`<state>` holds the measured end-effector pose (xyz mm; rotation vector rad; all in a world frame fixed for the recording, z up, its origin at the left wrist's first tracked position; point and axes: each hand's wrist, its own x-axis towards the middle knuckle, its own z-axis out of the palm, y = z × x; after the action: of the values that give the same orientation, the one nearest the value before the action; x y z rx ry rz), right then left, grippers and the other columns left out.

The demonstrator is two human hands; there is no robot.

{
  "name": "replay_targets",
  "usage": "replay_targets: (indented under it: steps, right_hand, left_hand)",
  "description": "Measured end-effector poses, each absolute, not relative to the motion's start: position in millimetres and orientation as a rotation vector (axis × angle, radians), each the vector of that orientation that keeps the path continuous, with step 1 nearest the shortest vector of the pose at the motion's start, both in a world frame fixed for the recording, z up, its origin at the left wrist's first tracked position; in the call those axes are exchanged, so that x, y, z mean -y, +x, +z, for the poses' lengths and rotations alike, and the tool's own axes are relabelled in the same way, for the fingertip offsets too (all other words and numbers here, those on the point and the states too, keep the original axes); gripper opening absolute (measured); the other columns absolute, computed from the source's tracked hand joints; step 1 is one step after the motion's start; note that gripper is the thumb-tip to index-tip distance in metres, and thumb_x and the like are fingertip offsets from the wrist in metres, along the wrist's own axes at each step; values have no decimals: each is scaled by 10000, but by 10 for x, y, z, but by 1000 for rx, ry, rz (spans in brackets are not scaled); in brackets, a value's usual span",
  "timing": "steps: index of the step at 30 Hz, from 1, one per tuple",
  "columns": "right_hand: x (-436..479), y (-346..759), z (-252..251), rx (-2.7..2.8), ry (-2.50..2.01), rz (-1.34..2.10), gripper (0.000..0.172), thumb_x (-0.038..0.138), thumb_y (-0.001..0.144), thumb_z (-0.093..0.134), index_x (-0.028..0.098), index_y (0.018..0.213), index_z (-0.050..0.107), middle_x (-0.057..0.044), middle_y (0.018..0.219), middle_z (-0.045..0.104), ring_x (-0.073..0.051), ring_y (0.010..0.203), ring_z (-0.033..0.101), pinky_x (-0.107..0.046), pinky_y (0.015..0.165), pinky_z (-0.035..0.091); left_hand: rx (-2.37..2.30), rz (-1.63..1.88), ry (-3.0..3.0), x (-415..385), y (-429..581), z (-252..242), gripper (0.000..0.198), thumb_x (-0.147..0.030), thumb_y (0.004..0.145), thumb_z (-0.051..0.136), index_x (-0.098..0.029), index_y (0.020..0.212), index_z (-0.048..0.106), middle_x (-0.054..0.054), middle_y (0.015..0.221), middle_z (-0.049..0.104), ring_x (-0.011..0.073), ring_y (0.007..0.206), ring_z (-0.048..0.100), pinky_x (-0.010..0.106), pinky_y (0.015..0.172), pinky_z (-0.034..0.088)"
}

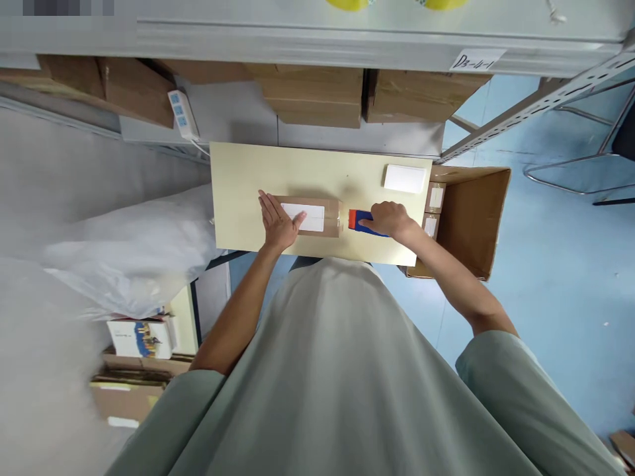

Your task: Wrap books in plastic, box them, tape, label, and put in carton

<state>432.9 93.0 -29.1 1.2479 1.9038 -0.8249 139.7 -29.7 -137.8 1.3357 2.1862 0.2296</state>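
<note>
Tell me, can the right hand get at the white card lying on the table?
Probably yes. The white card lies just beyond the right hand with only bare table between them, though that hand grips a tape dispenser.

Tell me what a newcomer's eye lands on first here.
The left hand lies flat on a small labelled cardboard box at the middle of the pale yellow table. The right hand grips a red-and-blue tool at the box's right end. An open carton stands right of the table.

Warehouse: labelled metal shelving [317, 46], stacked cartons [312, 92].
</note>
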Motion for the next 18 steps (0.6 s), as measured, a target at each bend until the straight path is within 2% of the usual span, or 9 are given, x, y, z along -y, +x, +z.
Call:
replay_targets:
  steps: [3,7,12,14,18]
  right_hand:
    - [-774,4142,-415,-1970,1269,-777,420,461,1143,599,99,1238,789,-248,1187,816,-364,1123,797,-381,883,573]
    - [-536,3961,-487,-2044,1333,-767,333,318,1129,586,62,1158,797,-250,1044,810,-359,1007,802,-386,784,563]
    - [-294,3829,-655,-2015,1524,-743,274,195,1095,579,37,1213,769,-233,1017,794,-346,968,804,-415,785,570]
    - [-251,3848,-735,-1942,1621,-754,304,234,1114,579,15,1247,741,-252,1027,793,-361,1001,809,-429,811,584]
    - [-220,4028,-840,-1792,1925,-851,456,456,1171,556,35,1294,680,-291,1131,801,-382,1092,810,-408,859,596]
  left_hand:
    - [-2193,212,1339,295,1392,-1393,1278,-853,1031,515,77,1778,57,383,1865,-71,430,1780,-120,623,1440,28]
    - [-2183,322,1342,303,1394,-1426,1256,-844,1027,542,56,1777,90,381,1866,-76,444,1775,-135,667,1432,45]
    - [-2158,416,1341,321,1396,-1468,1264,-837,1013,582,52,1775,106,376,1869,-66,453,1772,-138,679,1432,35]
    - [-2141,462,1350,342,1390,-1481,1269,-835,1004,601,49,1774,113,373,1870,-68,457,1770,-141,682,1433,28]
    - [-2067,626,1325,414,1315,-1499,1308,-814,966,697,0,1788,86,347,1881,-76,447,1781,-95,653,1446,44]
